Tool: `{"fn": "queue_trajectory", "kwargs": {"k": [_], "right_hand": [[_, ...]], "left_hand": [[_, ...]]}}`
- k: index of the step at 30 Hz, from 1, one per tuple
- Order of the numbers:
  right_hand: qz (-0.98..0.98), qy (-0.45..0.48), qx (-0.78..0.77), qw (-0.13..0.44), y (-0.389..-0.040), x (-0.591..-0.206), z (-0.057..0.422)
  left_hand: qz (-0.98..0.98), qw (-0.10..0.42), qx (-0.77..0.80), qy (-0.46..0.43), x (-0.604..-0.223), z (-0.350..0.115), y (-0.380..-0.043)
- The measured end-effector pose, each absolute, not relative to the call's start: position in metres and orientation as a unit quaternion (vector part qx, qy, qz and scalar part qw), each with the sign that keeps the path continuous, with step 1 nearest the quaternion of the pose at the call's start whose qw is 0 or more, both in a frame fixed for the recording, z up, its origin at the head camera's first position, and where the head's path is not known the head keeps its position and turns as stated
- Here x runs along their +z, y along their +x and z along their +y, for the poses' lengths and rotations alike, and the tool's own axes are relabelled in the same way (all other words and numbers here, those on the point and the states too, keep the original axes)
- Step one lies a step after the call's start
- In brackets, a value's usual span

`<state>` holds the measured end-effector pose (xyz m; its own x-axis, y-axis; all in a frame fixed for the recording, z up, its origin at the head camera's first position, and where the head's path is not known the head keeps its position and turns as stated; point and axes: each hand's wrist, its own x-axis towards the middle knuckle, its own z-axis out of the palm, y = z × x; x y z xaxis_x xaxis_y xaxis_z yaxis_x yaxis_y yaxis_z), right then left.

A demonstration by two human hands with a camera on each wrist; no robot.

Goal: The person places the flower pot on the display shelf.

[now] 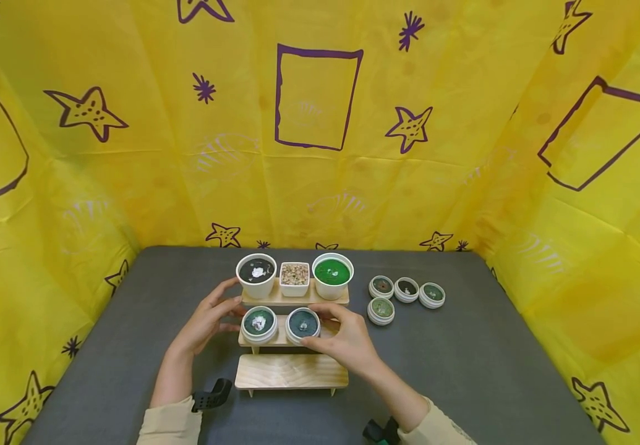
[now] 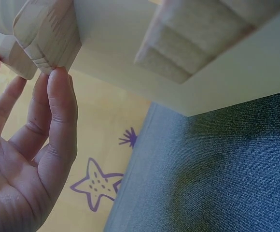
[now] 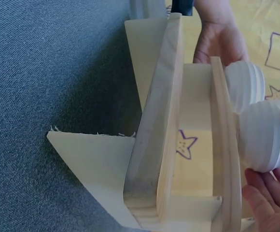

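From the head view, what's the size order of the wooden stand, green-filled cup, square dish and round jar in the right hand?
1. Wooden stand
2. Green-filled cup
3. Round jar and square dish: too alike to rank

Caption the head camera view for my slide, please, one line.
Right hand holding a dark-topped pot at the middle tier of a wooden stand, left hand at the stand's left end.
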<state>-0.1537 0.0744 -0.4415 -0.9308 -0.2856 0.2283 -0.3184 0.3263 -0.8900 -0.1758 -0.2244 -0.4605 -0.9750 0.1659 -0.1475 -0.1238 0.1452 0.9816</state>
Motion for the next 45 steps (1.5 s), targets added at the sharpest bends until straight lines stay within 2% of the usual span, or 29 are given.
{"fn": "queue_trajectory", "kwargs": {"k": [45], "right_hand": [[-0.814, 0.172, 0.555, 0.023, -0.154, -0.446, 0.062]], "left_hand": [[0.747, 0.112, 0.655, 0.013, -0.46, -0.225, -0.176]]}}
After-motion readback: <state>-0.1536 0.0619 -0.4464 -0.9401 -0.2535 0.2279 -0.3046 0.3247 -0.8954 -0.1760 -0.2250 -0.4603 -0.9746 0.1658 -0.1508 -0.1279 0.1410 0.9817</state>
